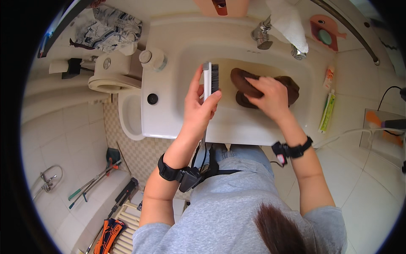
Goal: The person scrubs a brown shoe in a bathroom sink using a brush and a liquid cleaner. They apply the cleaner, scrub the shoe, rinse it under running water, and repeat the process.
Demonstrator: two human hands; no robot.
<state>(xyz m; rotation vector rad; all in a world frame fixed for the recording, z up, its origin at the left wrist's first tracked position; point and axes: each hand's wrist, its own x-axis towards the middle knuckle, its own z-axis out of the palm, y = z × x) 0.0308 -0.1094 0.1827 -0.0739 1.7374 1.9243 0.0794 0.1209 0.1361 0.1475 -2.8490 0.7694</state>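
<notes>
A white scrub brush with dark bristles (214, 77) is held upright in my left hand (202, 104), over the left part of the washbasin (171, 123). Its bristles face right. To the right, my right hand (269, 95) grips a brown shoe or slipper (243, 82) by its near side, thumb and fingers on either side of it. More of the brown footwear, dark and wet-looking, shows behind and below that hand. Shallow brownish water (223, 111) lies in the basin under both hands. Whether the brown parts belong to one item or a pair, I cannot tell.
A clear jar (155, 60) and a black round cap (152, 99) stand on the basin's left ledge. Behind the basin are a metal faucet (262, 35) and a white cloth (287, 22). Toothpaste tubes (326, 111) lie along the right ledge. A toilet (111, 83) is at the left.
</notes>
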